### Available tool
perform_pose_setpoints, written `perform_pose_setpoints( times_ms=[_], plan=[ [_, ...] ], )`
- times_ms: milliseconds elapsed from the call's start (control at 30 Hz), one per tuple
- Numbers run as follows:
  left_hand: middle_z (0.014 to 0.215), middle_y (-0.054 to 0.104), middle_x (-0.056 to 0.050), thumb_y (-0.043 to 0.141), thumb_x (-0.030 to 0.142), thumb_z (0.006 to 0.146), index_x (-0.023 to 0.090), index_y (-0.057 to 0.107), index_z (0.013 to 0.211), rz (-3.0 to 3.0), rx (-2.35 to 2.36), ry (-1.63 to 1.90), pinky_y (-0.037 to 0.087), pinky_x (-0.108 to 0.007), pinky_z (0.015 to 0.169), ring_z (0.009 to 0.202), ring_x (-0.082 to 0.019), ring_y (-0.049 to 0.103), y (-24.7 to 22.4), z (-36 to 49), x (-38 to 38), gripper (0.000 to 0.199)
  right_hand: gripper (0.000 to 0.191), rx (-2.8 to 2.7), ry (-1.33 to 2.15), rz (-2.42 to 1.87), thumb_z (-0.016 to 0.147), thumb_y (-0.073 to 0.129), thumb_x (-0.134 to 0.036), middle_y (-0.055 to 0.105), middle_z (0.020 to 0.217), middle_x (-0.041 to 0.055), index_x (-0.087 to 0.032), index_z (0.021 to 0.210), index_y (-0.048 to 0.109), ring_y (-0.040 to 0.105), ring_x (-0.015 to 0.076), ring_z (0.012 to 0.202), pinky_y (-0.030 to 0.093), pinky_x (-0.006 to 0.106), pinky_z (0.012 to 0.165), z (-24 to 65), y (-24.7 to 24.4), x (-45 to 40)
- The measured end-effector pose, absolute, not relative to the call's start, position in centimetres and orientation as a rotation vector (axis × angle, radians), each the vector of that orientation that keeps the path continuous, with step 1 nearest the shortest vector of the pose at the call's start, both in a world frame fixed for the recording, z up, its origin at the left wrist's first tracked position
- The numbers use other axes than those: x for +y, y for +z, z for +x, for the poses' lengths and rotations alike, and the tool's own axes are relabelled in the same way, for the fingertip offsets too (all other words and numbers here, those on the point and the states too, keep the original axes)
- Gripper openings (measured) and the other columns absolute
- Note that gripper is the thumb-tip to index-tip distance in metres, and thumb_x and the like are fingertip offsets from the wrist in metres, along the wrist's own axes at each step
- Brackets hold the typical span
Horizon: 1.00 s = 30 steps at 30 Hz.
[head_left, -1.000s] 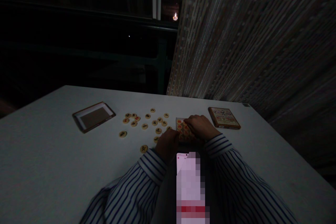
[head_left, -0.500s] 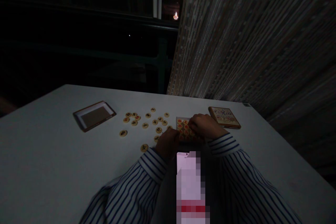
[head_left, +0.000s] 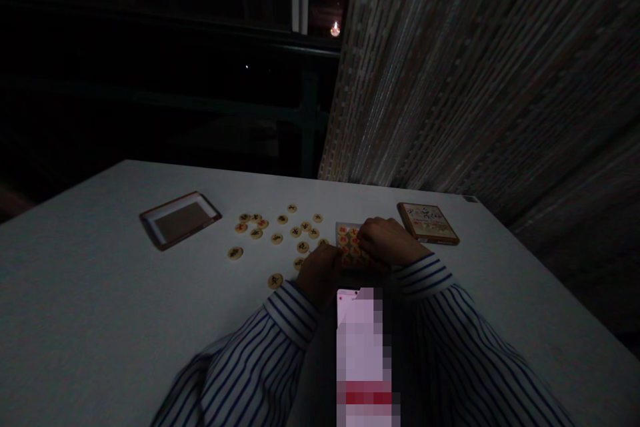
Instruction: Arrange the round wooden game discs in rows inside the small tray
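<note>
Treat the step in hand, at a guess, as settling discs (head_left: 355, 241) in the small box (head_left: 345, 225), set on the table (head_left: 100, 280) between both hands. Brace the near left side of the box lightly with the left hand (head_left: 319, 273), without pushing inward. Work from above with the right hand (head_left: 385, 240), pressing one disc flat at a time, characters upward and edges snug, for rows free of tilt. Raise that hand now and then for a clear look at the covered right half. As for the fingers (head_left: 367, 231): on the left, bent in against or just beside the box; on the right, curled down over the discs, tips out of sight; impossible to tell the gap, or any disc pinched, in either. Now count: two hands, one box, at least six red-marked discs inside, others hidden or too dark. On the table to the left, add seventeen loose discs (head_left: 277, 239) in view, apparently two red-marked and fifteen dark, perhaps more behind the left hand. Add one open tray (head_left: 180, 220) at far left, one decorated case (head_left: 429, 223) at right and one phone (head_left: 347, 307), partly masked, between the forearms (head_left: 240, 367).
</note>
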<state>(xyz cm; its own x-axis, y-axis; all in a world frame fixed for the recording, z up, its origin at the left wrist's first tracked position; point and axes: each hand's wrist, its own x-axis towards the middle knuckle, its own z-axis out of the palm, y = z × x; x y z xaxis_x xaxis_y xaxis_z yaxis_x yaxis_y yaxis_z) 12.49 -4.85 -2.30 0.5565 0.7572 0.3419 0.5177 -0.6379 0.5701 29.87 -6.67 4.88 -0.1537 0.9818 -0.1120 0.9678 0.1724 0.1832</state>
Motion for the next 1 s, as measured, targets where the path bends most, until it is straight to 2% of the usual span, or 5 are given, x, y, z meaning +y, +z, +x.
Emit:
perform_pose_setpoints(
  times_ms=[667,1000],
  plan=[
    [0.081,0.061,-0.006,0.043,0.015,0.081,0.017,0.062,0.084,2.394,1.044,0.774,0.044,-0.028,0.07,0.078,-0.015,0.057,-2.12,12.49,-4.87,0.019,0.026,2.263,0.124,1.889,0.082,0.04,-0.03,0.062,0.096,0.0108,-0.016,0.085,0.062,0.056,0.0215,0.088,0.037,0.031,0.069,29.86,4.57,-6.47],
    [0.08,0.061,-0.005,0.044,0.013,0.08,0.016,0.062,0.083,2.403,1.047,0.799,0.045,-0.029,0.071,0.077,-0.015,0.056,-1.98,12.48,-4.96,0.019,0.025,2.231,0.085,1.882,0.082,0.041,-0.028,0.062,0.099,0.0119,-0.015,0.089,0.062,0.055,0.0221,0.091,0.037,0.032,0.071,29.63,4.89,-6.5]
  ],
)
